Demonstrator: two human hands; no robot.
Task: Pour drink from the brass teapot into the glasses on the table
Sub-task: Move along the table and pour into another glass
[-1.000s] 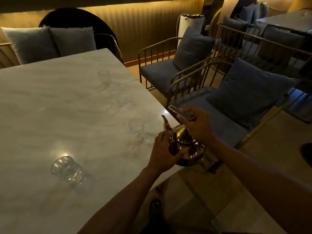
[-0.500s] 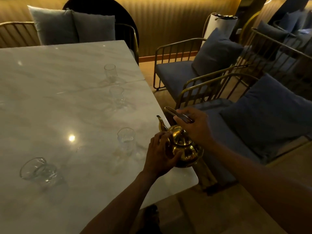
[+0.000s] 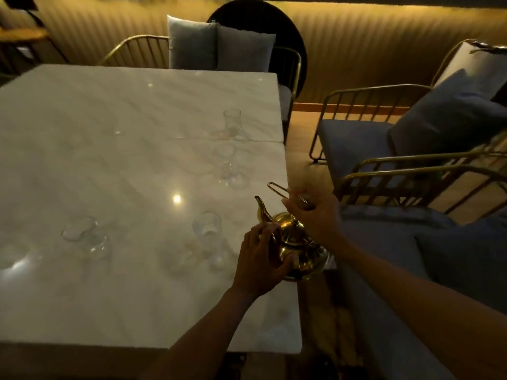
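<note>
I held the shiny brass teapot (image 3: 299, 242) at the marble table's (image 3: 109, 165) near right edge: right hand (image 3: 315, 215) gripping its wire handle, left hand (image 3: 260, 259) cupping its body beside the nearest clear glass (image 3: 207, 229).

Teapot (image 3: 297, 248) right of glasses (image 3: 207, 229)

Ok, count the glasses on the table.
4: far glass, one nearer, one by the brass teapot at, one lying tipped at left. Blur may hide more.
</note>
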